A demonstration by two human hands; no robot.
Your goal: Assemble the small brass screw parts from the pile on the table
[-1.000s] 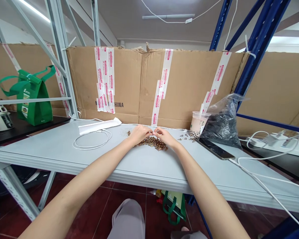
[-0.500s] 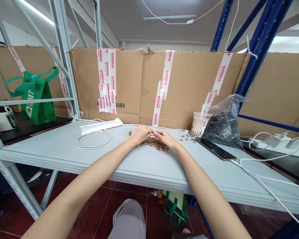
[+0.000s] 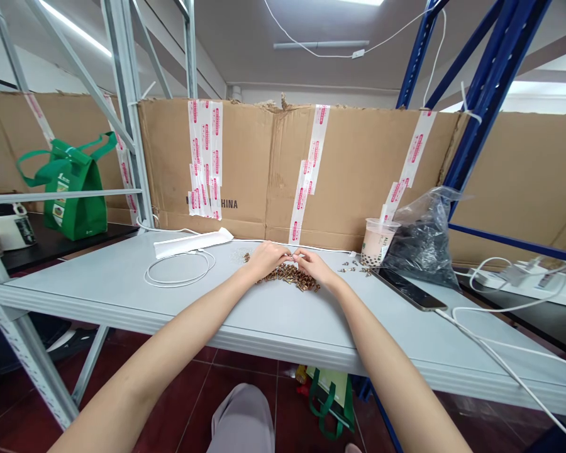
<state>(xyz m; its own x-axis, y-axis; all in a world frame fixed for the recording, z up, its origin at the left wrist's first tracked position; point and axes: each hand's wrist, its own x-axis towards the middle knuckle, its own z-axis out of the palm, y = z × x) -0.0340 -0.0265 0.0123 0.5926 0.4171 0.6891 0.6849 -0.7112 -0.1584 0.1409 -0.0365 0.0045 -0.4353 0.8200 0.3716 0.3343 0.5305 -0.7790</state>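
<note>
A heap of small brass-coloured screws lies on the pale grey shelf top. My left hand and my right hand rest just behind the heap, fingertips meeting above it. Both hands have their fingers curled together in a pinch around something too small to make out. A few loose screws lie to the right of my right hand.
A coiled white cable and a white strip lie at the left. At the right stand a bubble tea cup, a dark plastic bag, a phone with its cable. Taped cardboard walls the back. A green bag stands far left.
The hands stay together over the screws with only slight finger movement. The view has shifted a little, so the whole scene sits lower in the picture.
</note>
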